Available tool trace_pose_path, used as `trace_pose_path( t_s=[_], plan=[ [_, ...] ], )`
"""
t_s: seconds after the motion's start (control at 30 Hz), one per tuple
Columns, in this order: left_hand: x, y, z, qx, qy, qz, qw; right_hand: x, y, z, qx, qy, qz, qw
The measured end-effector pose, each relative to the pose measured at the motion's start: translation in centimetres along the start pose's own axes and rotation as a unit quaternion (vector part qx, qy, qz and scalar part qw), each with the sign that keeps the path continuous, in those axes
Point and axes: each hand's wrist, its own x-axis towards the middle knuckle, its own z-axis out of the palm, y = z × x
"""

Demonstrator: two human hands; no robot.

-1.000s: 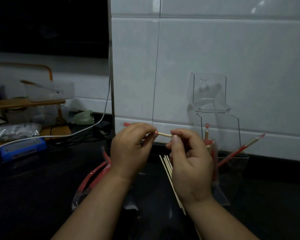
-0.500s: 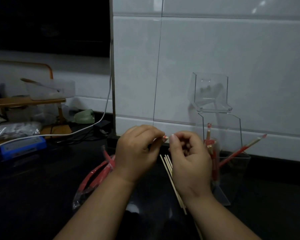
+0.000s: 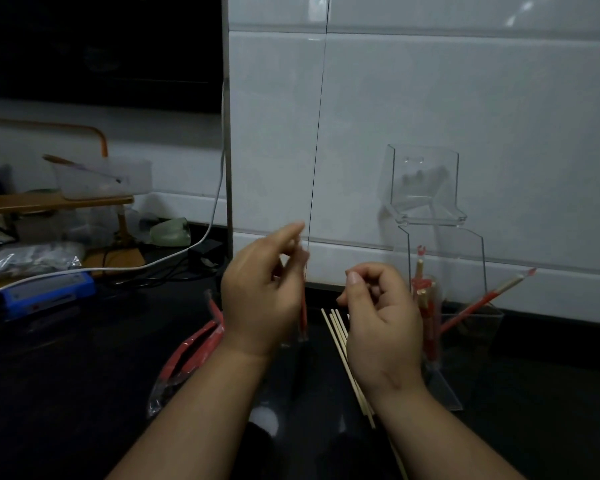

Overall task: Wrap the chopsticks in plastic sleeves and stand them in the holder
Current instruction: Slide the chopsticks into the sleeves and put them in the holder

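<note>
- Your left hand [image 3: 260, 292] is raised above the dark bench [image 3: 66, 393]. Its fingers [image 3: 291, 233] pinch a chopstick in a red sleeve [image 3: 303, 306], which hangs almost upright with its lower end just clear of the bench.
- Your right hand [image 3: 381, 323] is near it but apart from it. Its fingers [image 3: 378, 282] are curled in toward the palm with the thumb up by the forefinger, and they grip nothing.
- The bare chopsticks [image 3: 338, 341] lie together on the bench between your hands and run back under your right wrist.
- The clear holder [image 3: 426, 188] stands against the white tile wall, behind your right hand. Wrapped chopsticks [image 3: 426, 306] stand upright in its lower part.
- One more wrapped chopstick [image 3: 492, 292] leans out to the right; you cannot tell which clear compartment it sits in.
- A bundle of red sleeves [image 3: 191, 351] lies on the bench, just left of your left wrist.
- Far left sit a blue device [image 3: 45, 292] and a white cable [image 3: 153, 265].
</note>
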Motion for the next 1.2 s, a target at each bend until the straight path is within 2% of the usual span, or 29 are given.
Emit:
trace_pose_path(
  t_s=[0.13, 0.27, 0.47, 0.7, 1.03, 1.2],
  plan=[
    [0.7, 0.2, -0.3, -0.089, 0.087, -0.171, 0.977, 0.2, 0.7, 0.0, -0.076, -0.029, 0.008, 0.997],
    [1.5, -0.8, -0.8, -0.140, 0.169, -0.278, 0.935, 0.4, 1.4, 0.3, -0.198, -0.079, 0.017, 0.977],
    [2.0, -2.1, -0.6, -0.203, 0.223, -0.424, 0.854, 0.3, 1.3, -0.2, -0.291, -0.209, 0.097, 0.929],
    [2.2, -2.4, -1.0, -0.225, 0.237, -0.467, 0.822, 0.5, 1.0, -0.4, -0.309, -0.236, 0.112, 0.915],
    [2.1, -1.4, -1.0, -0.221, 0.207, -0.479, 0.824, 0.3, 0.8, -0.2, -0.334, -0.284, 0.109, 0.892],
    [2.0, -1.6, -0.8, -0.240, 0.177, -0.467, 0.833, 0.1, 0.8, -0.1, -0.277, -0.293, 0.115, 0.908]
  ],
)
